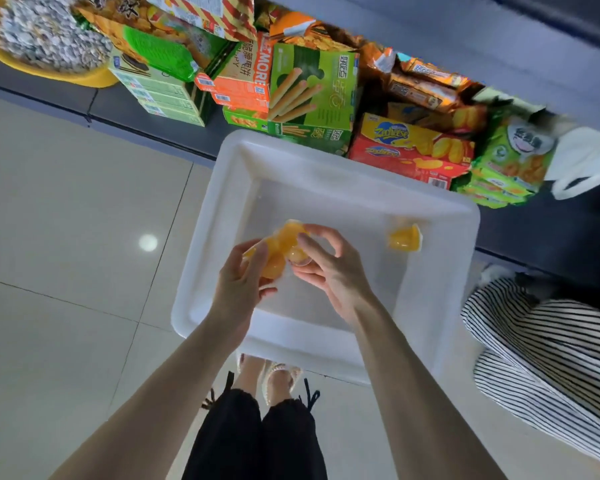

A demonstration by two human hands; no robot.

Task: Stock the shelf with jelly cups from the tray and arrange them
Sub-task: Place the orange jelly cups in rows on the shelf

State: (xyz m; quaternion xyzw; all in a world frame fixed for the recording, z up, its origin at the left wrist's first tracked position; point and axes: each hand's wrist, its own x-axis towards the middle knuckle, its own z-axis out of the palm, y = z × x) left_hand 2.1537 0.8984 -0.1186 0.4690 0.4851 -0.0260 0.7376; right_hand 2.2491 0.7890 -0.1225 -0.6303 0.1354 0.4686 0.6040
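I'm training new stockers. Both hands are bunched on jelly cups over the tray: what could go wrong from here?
The left hand and right hand share a loose cluster of translucent orange jelly cups; one might slip out. The lone orange cup lying in the white plastic tray could get overlooked.

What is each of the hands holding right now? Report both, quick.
Left hand: closed round several orange jelly cups.
Right hand: closed, pinching another jelly cup beside those.
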